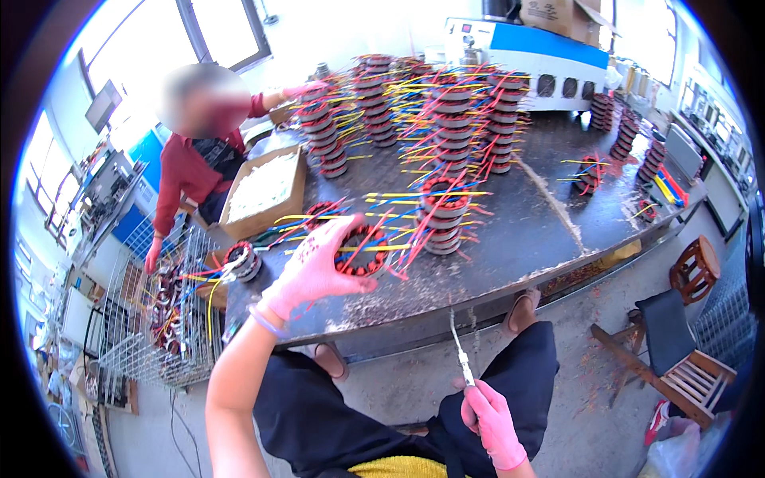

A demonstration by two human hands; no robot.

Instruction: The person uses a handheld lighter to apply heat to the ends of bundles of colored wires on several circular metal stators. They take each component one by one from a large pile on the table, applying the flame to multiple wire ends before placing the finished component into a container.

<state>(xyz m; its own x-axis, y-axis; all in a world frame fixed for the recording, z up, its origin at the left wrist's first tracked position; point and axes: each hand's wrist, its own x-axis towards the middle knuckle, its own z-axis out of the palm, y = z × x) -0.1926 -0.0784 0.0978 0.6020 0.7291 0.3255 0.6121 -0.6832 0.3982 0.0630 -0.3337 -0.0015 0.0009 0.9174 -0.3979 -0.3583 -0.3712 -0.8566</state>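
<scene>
Right hand [492,422] pinching probable tweezers [460,350]; left hand [315,271] gripping stator [360,251]; dark littered workbench [526,231].

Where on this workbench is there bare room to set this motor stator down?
Bare tabletop lies right of the near stator stack, before the small stator. The far stacks and the wires by your left hand are crowded. The cardboard box fills the left end.

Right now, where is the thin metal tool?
In the head view, the thin metal tool is low and right of centre, held upright in the right hand over the person's lap, just off the table edge.
</scene>
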